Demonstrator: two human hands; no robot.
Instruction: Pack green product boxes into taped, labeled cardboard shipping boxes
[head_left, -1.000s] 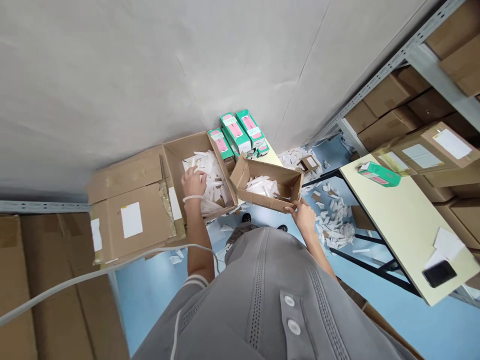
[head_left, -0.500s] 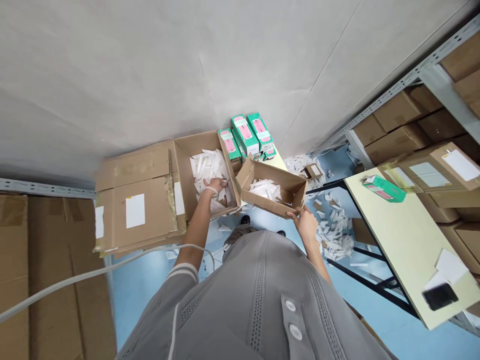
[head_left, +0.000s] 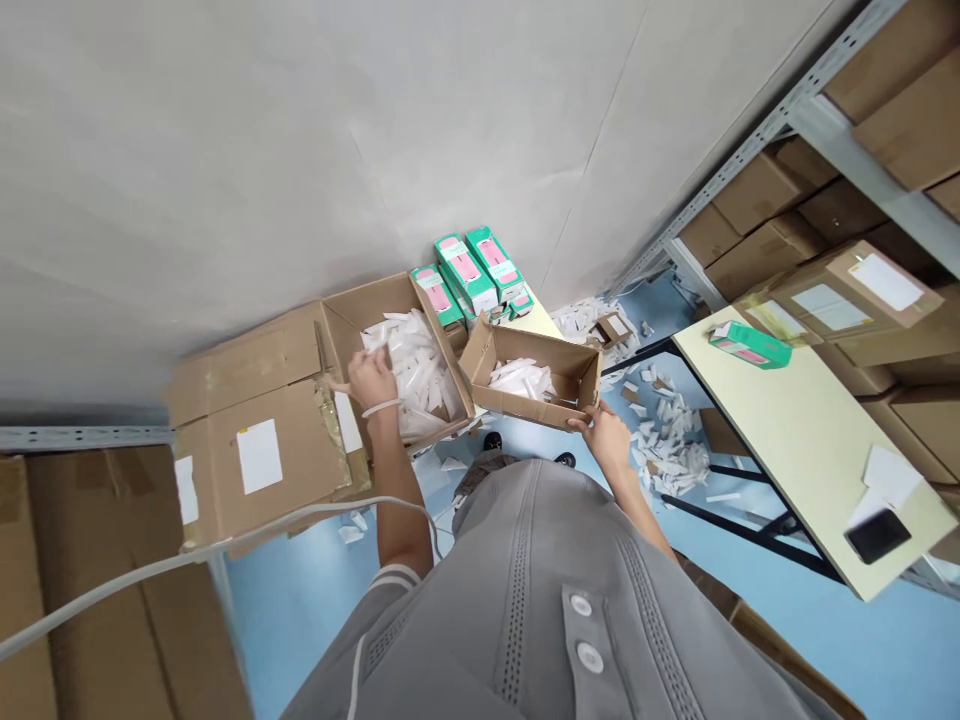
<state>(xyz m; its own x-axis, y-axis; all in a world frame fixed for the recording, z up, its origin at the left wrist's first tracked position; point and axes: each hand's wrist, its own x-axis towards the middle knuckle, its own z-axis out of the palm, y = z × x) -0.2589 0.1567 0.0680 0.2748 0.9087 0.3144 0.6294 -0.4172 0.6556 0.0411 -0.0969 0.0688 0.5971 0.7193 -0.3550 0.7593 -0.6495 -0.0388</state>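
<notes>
1. Since half a second ago, the left hand (head_left: 373, 380) has moved from deep among the white pieces (head_left: 420, 365) to the left side of the big box (head_left: 358, 302). The right hand (head_left: 609, 437) keeps its place on the small box (head_left: 525, 407).

2. The left hand is partly curled, one digit stretched toward the taped card (head_left: 301, 442) beside the box. Whether it pinches a piece, I cannot tell; its palm is hidden.

3. The right hand grips the small box at its near right corner, thumb and fingers closed on the rim.

4. Most white pieces in reach lie loose in the big box. A smaller heap (head_left: 521, 378) sits toward the left end of the small box, whose left end meets the big box's right wall; whether it rests on that wall is unclear.

5. For good handling, I judge that the right hand should hold the corner firmly but not crush it, keeping the small box level so the heap stays in.

6. The left hand does best working with loose fingers, clear of the card's torn edge and the cable (head_left: 300, 512).

7. The green cartons (head_left: 466, 272) stand just behind the small box, so sideways nudges are best kept small.
</notes>
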